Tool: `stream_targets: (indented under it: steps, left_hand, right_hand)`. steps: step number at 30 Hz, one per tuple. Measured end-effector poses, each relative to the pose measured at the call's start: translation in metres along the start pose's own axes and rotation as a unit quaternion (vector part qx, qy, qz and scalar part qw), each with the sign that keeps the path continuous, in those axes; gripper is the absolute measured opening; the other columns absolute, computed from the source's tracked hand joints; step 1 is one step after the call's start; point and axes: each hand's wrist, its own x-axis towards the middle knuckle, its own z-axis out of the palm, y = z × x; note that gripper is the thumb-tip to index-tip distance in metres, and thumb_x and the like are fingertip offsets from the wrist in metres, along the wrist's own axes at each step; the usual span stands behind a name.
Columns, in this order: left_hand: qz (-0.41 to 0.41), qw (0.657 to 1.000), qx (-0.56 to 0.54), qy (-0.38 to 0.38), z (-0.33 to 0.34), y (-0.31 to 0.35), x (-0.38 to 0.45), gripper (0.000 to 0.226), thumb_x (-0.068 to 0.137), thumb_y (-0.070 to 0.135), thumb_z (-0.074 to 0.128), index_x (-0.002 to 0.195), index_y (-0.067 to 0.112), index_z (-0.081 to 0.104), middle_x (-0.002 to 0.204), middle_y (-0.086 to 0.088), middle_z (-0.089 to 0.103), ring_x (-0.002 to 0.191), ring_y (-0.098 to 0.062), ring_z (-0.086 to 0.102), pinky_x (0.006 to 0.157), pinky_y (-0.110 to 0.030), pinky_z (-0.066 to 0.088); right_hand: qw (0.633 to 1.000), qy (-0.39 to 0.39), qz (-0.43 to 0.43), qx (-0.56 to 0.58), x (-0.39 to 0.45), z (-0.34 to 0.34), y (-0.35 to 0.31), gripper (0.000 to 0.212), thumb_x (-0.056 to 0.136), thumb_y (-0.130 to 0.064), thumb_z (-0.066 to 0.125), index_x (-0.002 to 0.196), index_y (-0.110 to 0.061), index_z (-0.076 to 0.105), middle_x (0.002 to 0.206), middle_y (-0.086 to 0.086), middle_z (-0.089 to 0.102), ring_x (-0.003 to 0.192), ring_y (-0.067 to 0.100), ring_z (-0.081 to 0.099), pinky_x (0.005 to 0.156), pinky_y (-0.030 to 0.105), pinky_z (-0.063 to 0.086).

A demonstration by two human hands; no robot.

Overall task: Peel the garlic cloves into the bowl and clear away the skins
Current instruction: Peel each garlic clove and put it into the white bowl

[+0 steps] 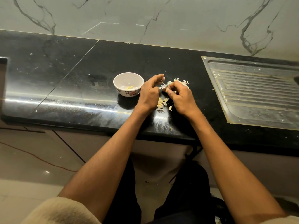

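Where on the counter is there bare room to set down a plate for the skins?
Bare counter lies left of the bowl, out to the seam and past it. Another open strip runs between the skins and the sink drainboard. It is crowded right of the bowl, where the left hand and right hand work over scattered skins.

Bowl (128, 84) just beside left hand (149, 94)
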Motion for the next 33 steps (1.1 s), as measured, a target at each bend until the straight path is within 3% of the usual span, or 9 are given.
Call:
stream_targets:
  steps: [7, 11, 13, 16, 19, 22, 26, 29, 33]
  left_hand:
    - [0.016, 1.000, 0.018, 0.018, 0.001, -0.002, 0.000, 0.063, 0.068, 0.007, 0.041, 0.125, 0.007, 0.067, 0.117, -0.007, 0.068, 0.108, -0.012, 0.063, 0.096, -0.040, 0.056]
    - [0.017, 0.999, 0.032, 0.011, 0.002, 0.000, -0.004, 0.039, 0.072, 0.007, 0.043, 0.096, 0.014, 0.073, 0.084, 0.004, 0.062, 0.077, -0.004, 0.055, 0.075, -0.026, 0.046]
    - [0.008, 0.998, 0.060, -0.014, 0.003, 0.001, -0.004, 0.032, 0.072, 0.008, 0.044, 0.086, 0.016, 0.073, 0.073, 0.008, 0.061, 0.069, -0.005, 0.053, 0.070, -0.030, 0.046]
    - [-0.002, 0.994, 0.095, -0.043, 0.006, 0.001, -0.002, 0.032, 0.071, 0.012, 0.046, 0.086, 0.016, 0.073, 0.080, 0.001, 0.070, 0.082, -0.019, 0.066, 0.080, -0.039, 0.057]
    - [0.008, 0.993, 0.102, -0.063, 0.007, -0.002, -0.001, 0.035, 0.073, 0.004, 0.047, 0.090, 0.016, 0.076, 0.083, 0.001, 0.074, 0.084, -0.011, 0.071, 0.087, -0.036, 0.059]
    - [0.022, 0.995, 0.071, -0.061, 0.005, -0.001, -0.001, 0.039, 0.074, -0.006, 0.048, 0.094, 0.010, 0.077, 0.086, -0.004, 0.076, 0.084, -0.010, 0.070, 0.084, -0.030, 0.057]
    - [0.046, 0.998, 0.026, -0.022, 0.001, -0.001, -0.003, 0.042, 0.073, -0.008, 0.048, 0.100, 0.007, 0.077, 0.101, -0.001, 0.075, 0.096, -0.008, 0.068, 0.085, -0.022, 0.054]
    - [0.033, 0.999, 0.039, -0.009, 0.002, -0.003, -0.001, 0.042, 0.076, -0.010, 0.049, 0.101, 0.010, 0.076, 0.106, 0.002, 0.072, 0.096, -0.002, 0.064, 0.079, -0.019, 0.055]
    - [0.012, 0.999, 0.021, -0.043, 0.004, -0.004, 0.002, 0.042, 0.075, -0.012, 0.046, 0.099, 0.005, 0.075, 0.091, -0.007, 0.077, 0.083, -0.010, 0.070, 0.074, -0.021, 0.055]
  right_hand:
    - [0.969, 0.239, 0.020, 0.058, -0.001, -0.011, 0.001, 0.013, 0.100, -0.014, 0.057, 0.090, -0.009, 0.064, 0.087, 0.008, 0.072, 0.078, 0.018, 0.064, 0.066, 0.025, 0.047]
    - [0.938, 0.329, 0.082, 0.078, -0.004, -0.014, 0.004, 0.030, 0.100, -0.021, 0.054, 0.077, -0.003, 0.062, 0.072, 0.011, 0.070, 0.065, 0.019, 0.062, 0.055, 0.011, 0.038]
    - [0.942, 0.312, 0.111, 0.058, -0.003, -0.014, 0.007, 0.041, 0.101, -0.025, 0.049, 0.074, 0.002, 0.064, 0.066, 0.011, 0.068, 0.062, 0.022, 0.062, 0.056, 0.020, 0.043]
    - [0.971, 0.203, 0.127, 0.000, -0.002, -0.013, 0.006, 0.040, 0.103, -0.023, 0.046, 0.077, -0.003, 0.068, 0.065, -0.003, 0.068, 0.060, 0.005, 0.061, 0.057, 0.018, 0.042]
    - [0.985, 0.138, 0.099, -0.009, -0.001, -0.013, 0.003, 0.037, 0.102, -0.021, 0.046, 0.076, -0.009, 0.069, 0.074, -0.008, 0.073, 0.072, 0.006, 0.067, 0.069, 0.025, 0.047]
    - [0.981, 0.174, 0.081, 0.035, -0.001, -0.012, 0.004, 0.037, 0.104, -0.022, 0.048, 0.070, -0.018, 0.063, 0.081, -0.007, 0.075, 0.077, 0.009, 0.069, 0.069, 0.028, 0.049]
    - [0.953, 0.279, 0.103, 0.054, -0.003, -0.015, 0.004, 0.042, 0.105, -0.022, 0.047, 0.066, -0.015, 0.062, 0.071, -0.004, 0.070, 0.060, 0.000, 0.059, 0.058, 0.019, 0.042]
    - [0.962, 0.233, 0.141, 0.007, -0.002, -0.015, 0.005, 0.041, 0.103, -0.023, 0.046, 0.076, -0.003, 0.069, 0.071, -0.002, 0.071, 0.064, 0.003, 0.062, 0.068, 0.029, 0.048]
    - [0.982, 0.146, 0.120, 0.000, -0.001, -0.014, 0.002, 0.035, 0.102, -0.024, 0.049, 0.081, -0.008, 0.072, 0.082, -0.004, 0.075, 0.081, 0.014, 0.070, 0.080, 0.036, 0.055]
